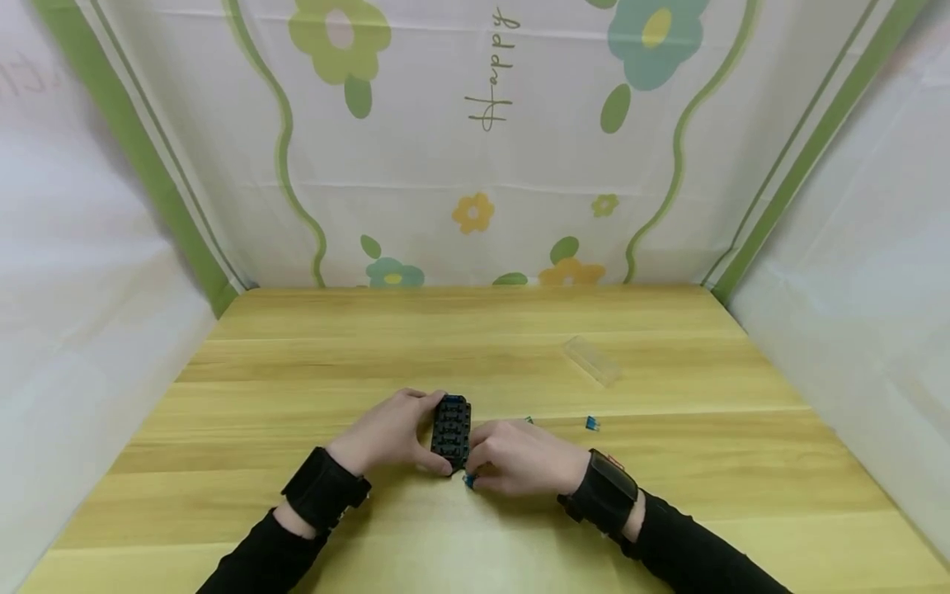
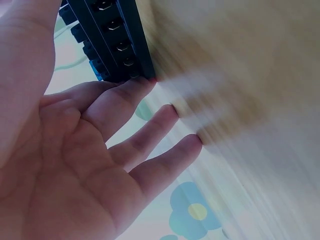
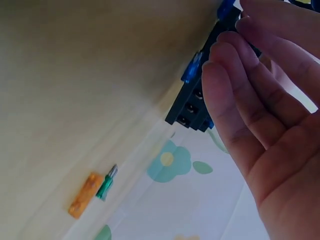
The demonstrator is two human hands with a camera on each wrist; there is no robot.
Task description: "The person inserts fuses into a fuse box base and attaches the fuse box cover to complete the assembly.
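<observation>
A black fuse box [image 1: 451,431] with a row of slots stands between the two hands. My left hand [image 1: 393,431] holds it by its left side, thumb at the near end and fingers at the far end. In the left wrist view two fingers [image 2: 165,165] reach past the box. My right hand [image 1: 519,458] is at the box's right side, its fingers bent together and pinching a small blue blade fuse [image 1: 469,480] near the box's lower corner. In the right wrist view another blue piece [image 3: 192,67] shows along the box; the fingers hide part of the box.
A blue blade fuse [image 1: 592,423] lies right of the right hand, with a small greenish piece [image 1: 529,420] just behind that hand. Farther back lies a clear plastic cover [image 1: 591,361]. The right wrist view shows an orange piece [image 3: 85,195]. Patterned cloth [image 1: 416,148] borders the table.
</observation>
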